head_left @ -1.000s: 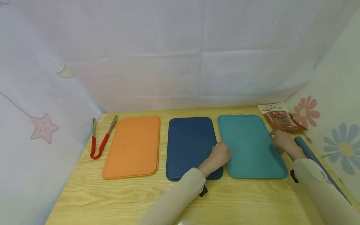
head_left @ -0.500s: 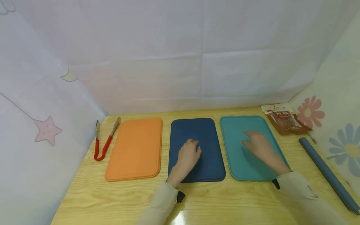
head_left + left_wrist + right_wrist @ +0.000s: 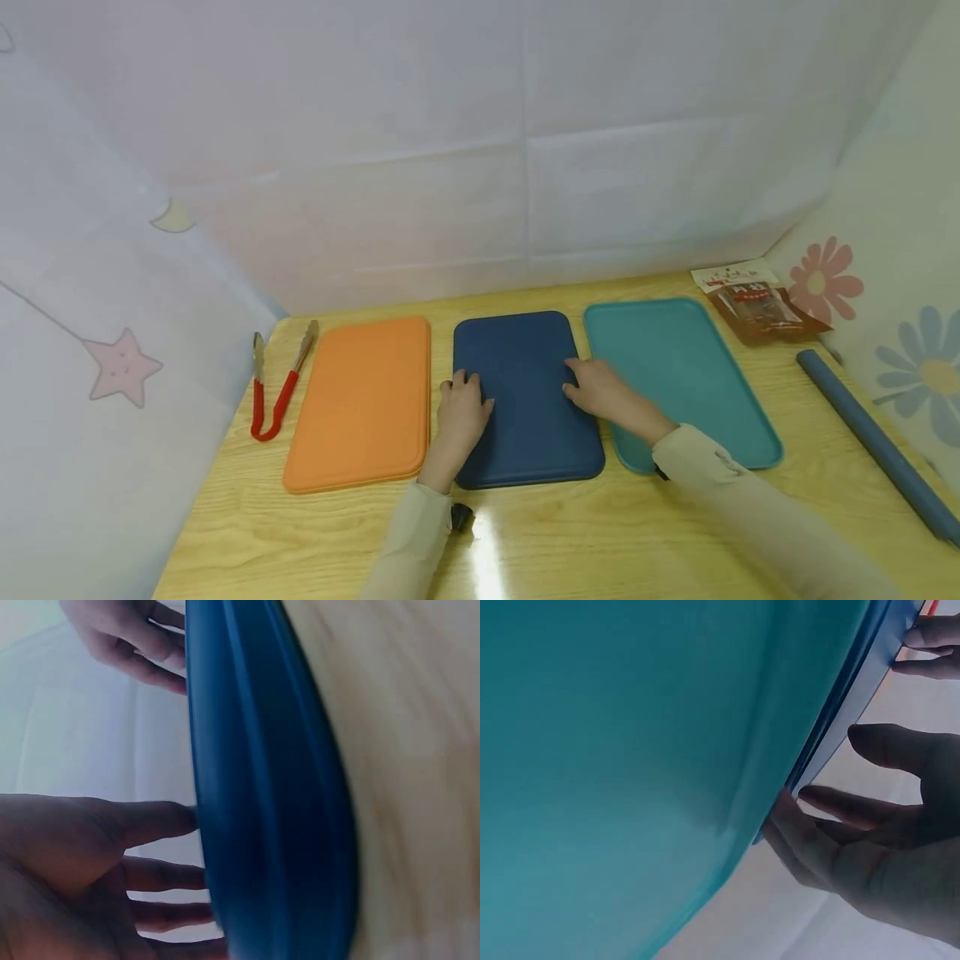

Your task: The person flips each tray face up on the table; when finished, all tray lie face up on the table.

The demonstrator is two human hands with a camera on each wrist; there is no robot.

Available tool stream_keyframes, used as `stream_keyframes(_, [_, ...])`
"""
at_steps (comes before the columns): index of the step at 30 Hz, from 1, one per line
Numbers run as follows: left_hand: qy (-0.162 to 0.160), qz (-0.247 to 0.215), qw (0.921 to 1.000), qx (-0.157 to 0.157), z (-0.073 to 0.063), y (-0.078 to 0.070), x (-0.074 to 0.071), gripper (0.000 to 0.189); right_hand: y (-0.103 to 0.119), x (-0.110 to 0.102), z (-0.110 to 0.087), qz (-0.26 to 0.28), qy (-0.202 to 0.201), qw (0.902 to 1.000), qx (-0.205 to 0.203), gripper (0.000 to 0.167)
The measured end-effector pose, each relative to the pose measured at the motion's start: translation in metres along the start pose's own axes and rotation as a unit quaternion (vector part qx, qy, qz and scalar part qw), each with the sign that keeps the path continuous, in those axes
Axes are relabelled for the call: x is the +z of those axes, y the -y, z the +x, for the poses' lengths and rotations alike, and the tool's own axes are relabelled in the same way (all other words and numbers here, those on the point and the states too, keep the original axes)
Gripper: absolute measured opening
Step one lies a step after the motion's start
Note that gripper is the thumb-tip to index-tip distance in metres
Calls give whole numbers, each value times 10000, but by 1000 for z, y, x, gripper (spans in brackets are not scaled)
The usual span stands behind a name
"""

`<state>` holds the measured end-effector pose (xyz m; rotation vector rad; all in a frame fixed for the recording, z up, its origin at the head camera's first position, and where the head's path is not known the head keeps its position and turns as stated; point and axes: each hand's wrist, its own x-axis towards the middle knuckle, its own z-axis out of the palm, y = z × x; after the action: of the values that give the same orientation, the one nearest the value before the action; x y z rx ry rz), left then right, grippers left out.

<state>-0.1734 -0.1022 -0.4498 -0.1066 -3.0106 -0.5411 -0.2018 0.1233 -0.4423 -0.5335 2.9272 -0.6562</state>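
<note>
A dark blue tray point(image 3: 522, 375) lies flat on the table in the middle of the head view. On its left side rests my left hand point(image 3: 460, 417), with the fingertips touching the tray's edge in the left wrist view. My right hand point(image 3: 606, 392) reaches across the teal tray point(image 3: 675, 358) to the right edge of the blue one. In the right wrist view that hand's fingers point(image 3: 862, 806) are loosely bent and spread along the edge, the thumb apart from them. To the left an orange tray point(image 3: 360, 400) lies separately. Both hands leave the blue tray on the wood.
Red-handled tongs point(image 3: 273, 400) lie spread at the far left. At the back right sits a brown food packet point(image 3: 757, 308). A grey-blue rolled sheet point(image 3: 873, 442) runs along the table's right side. Cloth walls point(image 3: 420, 208) border the wooden table point(image 3: 337, 542).
The right hand has moved left from the teal tray's right edge to the blue tray's right edge. The left hand has moved left across the blue tray to its left edge.
</note>
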Motion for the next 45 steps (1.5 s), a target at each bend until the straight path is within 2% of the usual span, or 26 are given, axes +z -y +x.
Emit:
stream_keyframes(3, [52, -212, 9996, -184, -1, 6, -2, 50, 2, 4, 1, -107, 73, 9999, -101, 48])
stream_keyframes(5, [91, -303, 9993, -216, 0, 9, -3, 50, 3, 4, 1, 32, 138, 9999, -73, 50])
stream_keyframes(7, [84, -310, 9993, -181, 2, 11, -3, 47, 2, 2, 0, 474, 289, 9984, 144, 52])
stream_keyframes(9, [58, -295, 9995, -122, 4, 13, -2, 43, -1, 0, 0, 1024, 442, 9928, 438, 54])
stream_keyframes(11, [-7, -297, 9995, -105, 5, 15, -2, 40, -3, -4, -1, 1667, 555, 9818, 721, 54])
stream_keyframes(17, [34, -326, 9994, -121, 8, 17, -5, 40, -16, -10, -1, 3326, 913, 9288, 1354, 52])
stream_keyframes(23, [186, -329, 9992, -136, 8, 21, -6, 41, -19, -18, 0, 4545, 1030, 8683, 1697, 57])
stream_keyframes(25, [151, -376, 9991, -93, 8, 21, -7, 41, -18, -19, 3, 4782, 936, 8538, 1832, 60])
stream_keyframes(28, [121, -429, 9990, -43, 8, 22, -8, 41, -16, -20, 6, 4908, 709, 8421, 2119, 61])
stream_keyframes(31, [128, -412, 9991, -40, 7, 23, -10, 39, -15, -20, 5, 4970, 570, 8346, 2307, 59])
stream_keyframes(34, [141, -343, 9993, -34, 7, 24, -12, 38, -14, -22, 3, 5192, 434, 8191, 2402, 57])
stream_keyframes(38, [105, -205, 9997, 72, 7, 26, -13, 35, -17, -29, -1, 5530, 369, 8011, 2260, 57])
stream_keyframes(42, [216, -191, 9996, 71, 7, 29, -12, 41, -20, -42, -3, 5702, 614, 7964, 1921, 60])
stream_keyframes(45, [369, -446, 9983, 14, 7, 31, -12, 47, -22, -52, -3, 5816, 843, 7912, 1692, 63])
